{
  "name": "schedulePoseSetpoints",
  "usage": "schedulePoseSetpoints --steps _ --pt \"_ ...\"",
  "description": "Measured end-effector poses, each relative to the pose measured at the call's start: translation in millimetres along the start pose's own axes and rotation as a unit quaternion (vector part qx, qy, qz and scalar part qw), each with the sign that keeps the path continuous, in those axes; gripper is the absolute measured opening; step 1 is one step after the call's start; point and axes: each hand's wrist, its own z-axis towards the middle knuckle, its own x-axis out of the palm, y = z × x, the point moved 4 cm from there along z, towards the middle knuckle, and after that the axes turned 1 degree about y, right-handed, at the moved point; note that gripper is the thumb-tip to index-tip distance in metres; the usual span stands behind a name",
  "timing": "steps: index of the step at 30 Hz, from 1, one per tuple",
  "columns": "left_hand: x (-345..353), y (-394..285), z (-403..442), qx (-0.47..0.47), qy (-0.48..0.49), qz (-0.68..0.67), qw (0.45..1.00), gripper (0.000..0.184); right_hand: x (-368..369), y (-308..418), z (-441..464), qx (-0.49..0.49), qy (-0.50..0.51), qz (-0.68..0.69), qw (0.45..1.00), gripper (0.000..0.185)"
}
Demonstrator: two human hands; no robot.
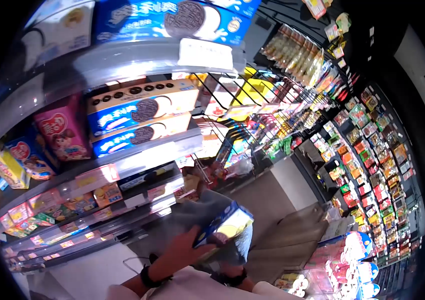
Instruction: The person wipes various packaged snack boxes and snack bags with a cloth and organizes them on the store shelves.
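Note:
A blue and pale-yellow box (230,225), tilted and slightly blurred, is low in the middle of the head view. My left hand (185,250), with a black band at the wrist, is closed on the near left side of this box. Just below the box is my right hand (232,270), also with a dark band at its wrist. Its fingers are hidden, so I cannot tell whether it touches the box. Behind the box is a dark grey blurred shape (190,212) that I cannot make out.
Shelves on the left hold blue Oreo boxes (140,115), a pink snack box (62,130) and smaller packs. A shelf edge (147,155) juts out above my hands. Wire racks (232,95) continue beyond. On the right are a packed snack wall (367,165) and a stacked display (340,260).

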Motion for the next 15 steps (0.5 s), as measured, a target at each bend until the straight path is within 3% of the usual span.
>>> schedulePoseSetpoints --steps 2,4,5,8,9,12,13,15 --pt "0.5 5.4 -4.2 -0.036 0.007 0.017 0.999 0.057 28.3 -4.5 -8.1 -0.002 0.023 -0.003 1.0 0.041" --pt "-4.7 3.1 4.1 0.034 -0.042 -0.127 0.99 0.048 62.2 11.0 -8.8 -0.044 0.037 0.012 0.998 0.042" --pt "-9.9 0.4 0.6 -0.022 0.005 -0.143 0.99 0.046 81.4 24.2 -9.1 -0.076 0.04 0.026 0.996 0.042" --pt "3.7 40.6 2.9 0.043 -0.002 -0.084 0.996 0.05 136.4 86.7 -7.7 -0.196 0.069 0.098 0.973 0.043" --pt "16.0 62.2 1.5 0.051 0.027 -0.082 0.995 0.05 132.2 94.3 -4.2 -0.158 0.182 0.106 0.965 0.047" --pt "10.0 49.8 -12.2 0.041 0.051 -0.174 0.983 0.051 138.0 100.3 -18.8 -0.212 0.169 0.117 0.955 0.045" --pt "1.8 48.2 -15.3 -0.042 0.081 -0.144 0.985 0.048 124.3 82.9 -1.8 -0.197 0.129 0.086 0.968 0.043" --pt "0.1 50.7 -14.2 -0.047 0.101 -0.118 0.987 0.044 130.3 66.1 -10.2 -0.18 0.095 0.09 0.975 0.042"
